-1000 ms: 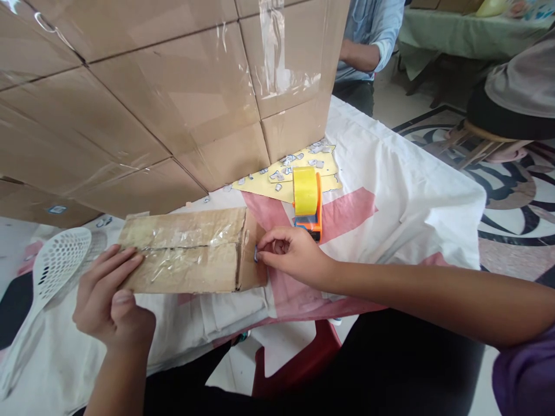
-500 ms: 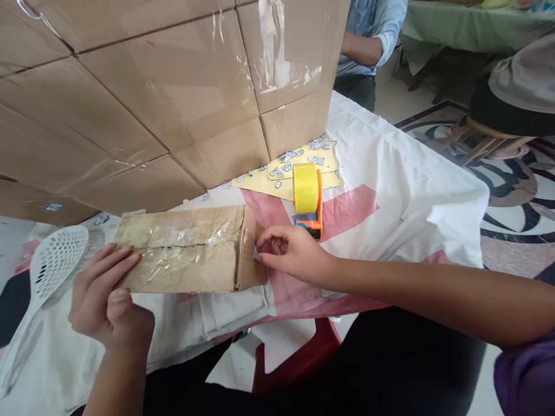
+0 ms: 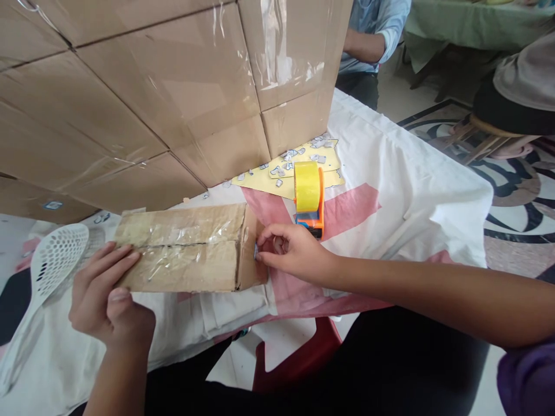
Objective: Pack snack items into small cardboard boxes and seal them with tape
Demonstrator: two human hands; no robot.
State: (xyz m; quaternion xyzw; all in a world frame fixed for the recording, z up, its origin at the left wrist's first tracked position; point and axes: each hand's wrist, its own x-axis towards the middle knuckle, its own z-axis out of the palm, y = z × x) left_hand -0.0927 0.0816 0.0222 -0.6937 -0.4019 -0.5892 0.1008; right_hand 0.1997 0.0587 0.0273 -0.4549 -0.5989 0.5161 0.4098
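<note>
Hands at either end of a small taped carton [image 3: 186, 248] lying flat on a cloth-covered worktop [image 3: 411, 173], in the near part of the view. The left hand [image 3: 106, 294] grips the carton's left end, fingers spread over the top and thumb curled against the near edge. The right hand [image 3: 295, 251] is nearly closed, thumb and forefinger pinching a small dark piece [image 3: 255, 252] against the carton's right end; what the piece is cannot be made out. Over the last second almost nothing has shifted: both hands keep their places and the carton has not turned, suggesting the fine work at the right end is still under way. Just behind the right hand stands an orange tape dispenser [image 3: 309, 199] with a yellow roll. A white perforated scoop [image 3: 52, 257] lies left of the carton, and large stacked boxes [image 3: 173, 86] rise behind.
</note>
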